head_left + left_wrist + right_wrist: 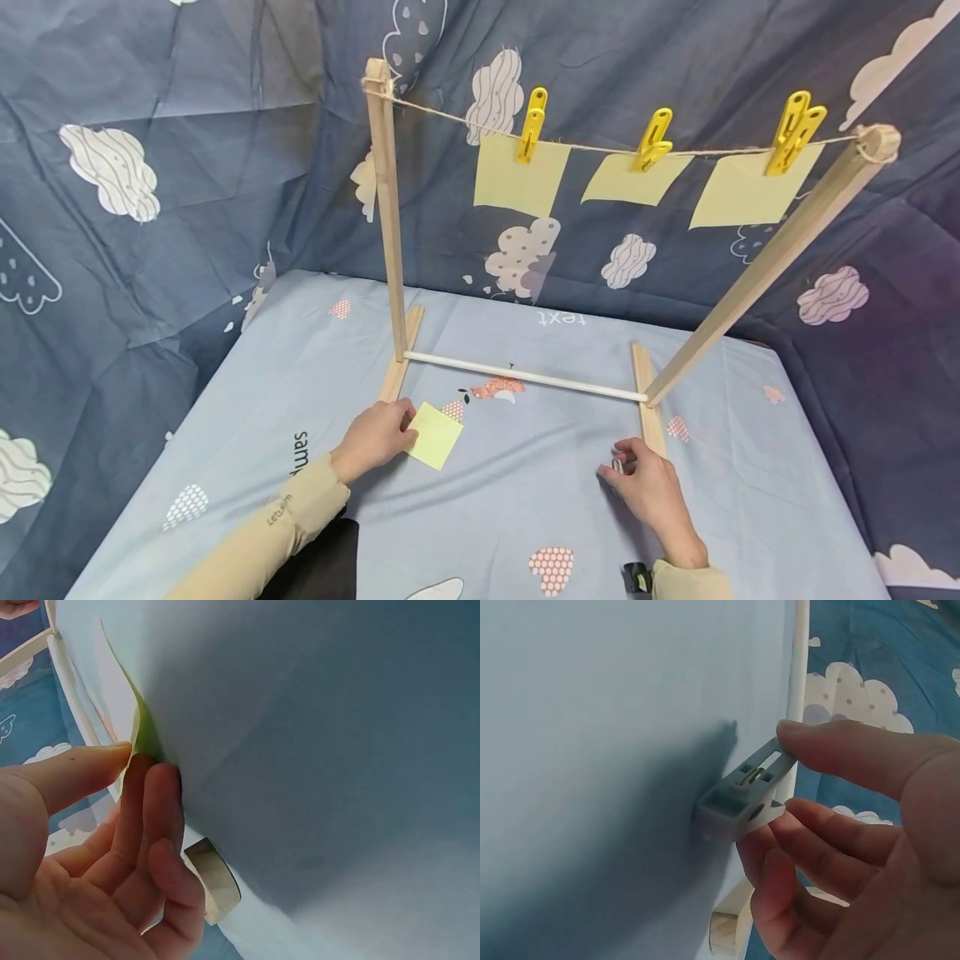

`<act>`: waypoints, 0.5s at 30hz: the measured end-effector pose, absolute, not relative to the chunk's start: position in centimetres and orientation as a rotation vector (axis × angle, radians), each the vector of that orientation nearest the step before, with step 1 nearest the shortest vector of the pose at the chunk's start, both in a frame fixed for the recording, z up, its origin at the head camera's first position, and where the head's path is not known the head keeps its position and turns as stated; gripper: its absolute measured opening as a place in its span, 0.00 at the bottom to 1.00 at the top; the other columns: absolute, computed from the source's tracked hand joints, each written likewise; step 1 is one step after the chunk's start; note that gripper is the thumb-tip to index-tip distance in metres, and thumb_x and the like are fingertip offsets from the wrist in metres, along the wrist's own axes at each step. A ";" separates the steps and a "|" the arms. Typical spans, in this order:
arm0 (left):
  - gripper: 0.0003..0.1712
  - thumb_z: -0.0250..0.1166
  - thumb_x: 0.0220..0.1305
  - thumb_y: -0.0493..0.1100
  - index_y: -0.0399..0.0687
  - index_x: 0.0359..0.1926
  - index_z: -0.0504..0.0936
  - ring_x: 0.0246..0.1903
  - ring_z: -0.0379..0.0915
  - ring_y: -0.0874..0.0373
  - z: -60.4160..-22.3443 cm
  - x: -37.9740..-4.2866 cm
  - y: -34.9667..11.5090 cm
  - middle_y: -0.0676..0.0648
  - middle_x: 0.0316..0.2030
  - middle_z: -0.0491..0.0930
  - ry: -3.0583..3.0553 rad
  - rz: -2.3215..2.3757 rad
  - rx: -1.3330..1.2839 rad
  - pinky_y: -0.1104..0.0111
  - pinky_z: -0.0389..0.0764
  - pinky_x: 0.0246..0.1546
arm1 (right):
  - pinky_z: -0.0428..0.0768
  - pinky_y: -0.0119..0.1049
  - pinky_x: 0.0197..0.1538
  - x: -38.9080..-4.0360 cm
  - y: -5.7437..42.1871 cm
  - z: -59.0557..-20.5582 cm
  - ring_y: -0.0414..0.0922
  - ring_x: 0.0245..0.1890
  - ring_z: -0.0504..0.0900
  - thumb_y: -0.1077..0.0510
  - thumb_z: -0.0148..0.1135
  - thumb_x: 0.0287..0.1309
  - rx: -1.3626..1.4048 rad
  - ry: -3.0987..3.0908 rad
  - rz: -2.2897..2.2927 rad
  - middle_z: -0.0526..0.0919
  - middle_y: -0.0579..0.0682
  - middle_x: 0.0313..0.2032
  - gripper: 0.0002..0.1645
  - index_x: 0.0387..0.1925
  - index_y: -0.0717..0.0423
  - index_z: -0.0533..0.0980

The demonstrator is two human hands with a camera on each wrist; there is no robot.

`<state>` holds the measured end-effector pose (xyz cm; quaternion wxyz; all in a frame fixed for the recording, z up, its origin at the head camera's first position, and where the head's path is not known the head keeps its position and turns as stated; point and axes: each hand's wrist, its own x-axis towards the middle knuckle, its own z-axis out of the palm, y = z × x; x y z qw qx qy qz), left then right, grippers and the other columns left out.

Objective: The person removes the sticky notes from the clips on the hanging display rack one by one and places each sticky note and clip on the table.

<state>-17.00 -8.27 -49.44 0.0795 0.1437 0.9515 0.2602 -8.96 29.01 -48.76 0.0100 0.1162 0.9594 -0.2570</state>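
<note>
My left hand (377,439) pinches a square yellow sticky note (437,436) by its left edge, low over the sheet left of centre. In the left wrist view the note (144,727) curves up between the thumb and fingers. Toward the right, my right hand (651,493) holds a whitish plastic clothespin (739,796) by its handle end, thumb on one side and fingers on the other. Its metal spring shows, and its other end points toward the sheet. In the head view the fingers mostly cover this clothespin.
Behind the hands stands a wooden frame with a left post (387,208), a right post (765,267) and a white crossbar (525,377). From its string (592,148) hang three yellow notes (517,179) under yellow clothespins (531,125). Beside the right sleeve lies a small black object (636,577).
</note>
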 end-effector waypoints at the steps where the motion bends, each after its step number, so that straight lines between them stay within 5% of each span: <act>1: 0.06 0.62 0.49 0.39 0.45 0.30 0.75 0.14 0.61 0.61 -49.5 -17.0 -8.3 0.54 0.15 0.68 2.855 0.770 0.435 0.71 0.61 0.15 | 0.72 0.37 0.32 -9.0 29.0 -48.8 0.45 0.32 0.78 0.54 0.67 0.43 0.368 2.995 -0.797 0.79 0.51 0.32 0.24 0.42 0.61 0.74; 15: 0.16 0.67 0.44 0.41 0.44 0.35 0.74 0.15 0.61 0.61 -49.8 -16.4 -7.7 0.53 0.18 0.68 3.018 0.608 0.545 0.70 0.60 0.13 | 0.73 0.44 0.33 -9.0 28.7 -49.1 0.48 0.32 0.76 0.56 0.70 0.37 0.400 2.977 -0.753 0.79 0.57 0.33 0.24 0.38 0.64 0.75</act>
